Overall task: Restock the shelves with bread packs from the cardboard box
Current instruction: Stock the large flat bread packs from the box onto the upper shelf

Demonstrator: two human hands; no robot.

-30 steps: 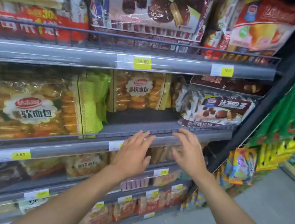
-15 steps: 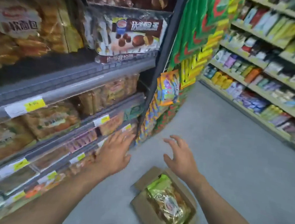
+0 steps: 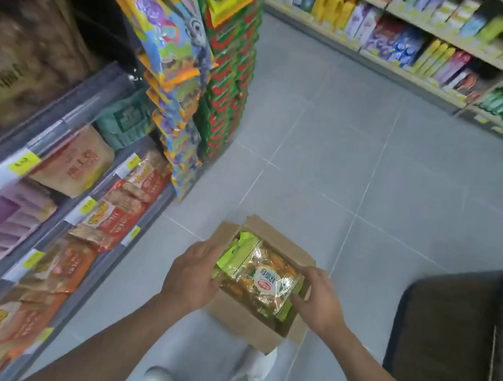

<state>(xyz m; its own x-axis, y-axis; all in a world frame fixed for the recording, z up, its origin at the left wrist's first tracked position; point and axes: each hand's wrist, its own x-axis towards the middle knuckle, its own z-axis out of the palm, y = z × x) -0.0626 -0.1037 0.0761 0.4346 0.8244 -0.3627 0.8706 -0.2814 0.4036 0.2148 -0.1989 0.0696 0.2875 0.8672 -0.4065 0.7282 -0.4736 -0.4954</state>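
Green-and-clear bread pack [image 3: 260, 280], brown cardboard box [image 3: 239, 317], grey floor [image 3: 357, 158].

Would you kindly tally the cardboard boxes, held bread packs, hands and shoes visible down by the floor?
Cardboard box: 1
Bread pack, held: 1
Hands: 2 (left hand, right hand)
White shoes: 2
Total: 6

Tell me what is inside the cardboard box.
A bread pack with green ends lies in the cardboard box, left hand and right hand holding its sides. Anything beneath it is covered.
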